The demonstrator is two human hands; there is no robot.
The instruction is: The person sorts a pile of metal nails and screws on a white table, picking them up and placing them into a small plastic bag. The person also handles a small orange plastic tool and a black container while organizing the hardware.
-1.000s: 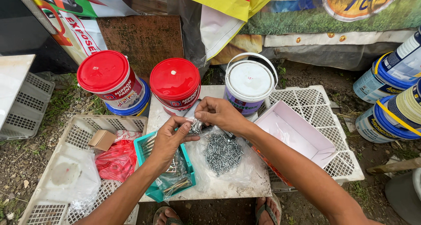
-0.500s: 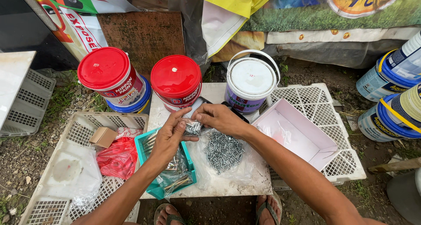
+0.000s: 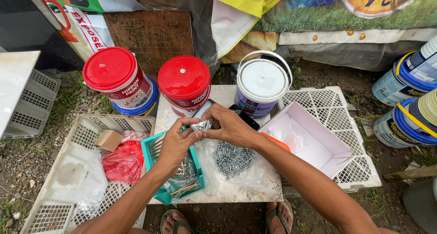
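Note:
My left hand (image 3: 176, 143) and my right hand (image 3: 230, 126) meet over a small white table (image 3: 232, 193) and pinch a small clear plastic packet of screws (image 3: 203, 124) between their fingers. Just below them a loose pile of small metal screws (image 3: 233, 158) lies on a clear plastic sheet. A teal tray (image 3: 154, 170) with bagged nails sits under my left wrist. A dark phone-like object (image 3: 246, 116) pokes out behind my right hand.
Two red-lidded paint buckets (image 3: 110, 77) (image 3: 184, 81) and a white-lidded bucket (image 3: 262, 86) stand behind the table. An open pink box (image 3: 314, 143) rests on a white crate (image 3: 350, 124) at right. A white crate (image 3: 82, 170) with a red bag (image 3: 122, 161) lies left. Blue buckets (image 3: 400, 115) stand far right.
Both hands have drawn closer together and lifted slightly above the screw pile, now pinching the small packet between them. The view has shifted a little downward.

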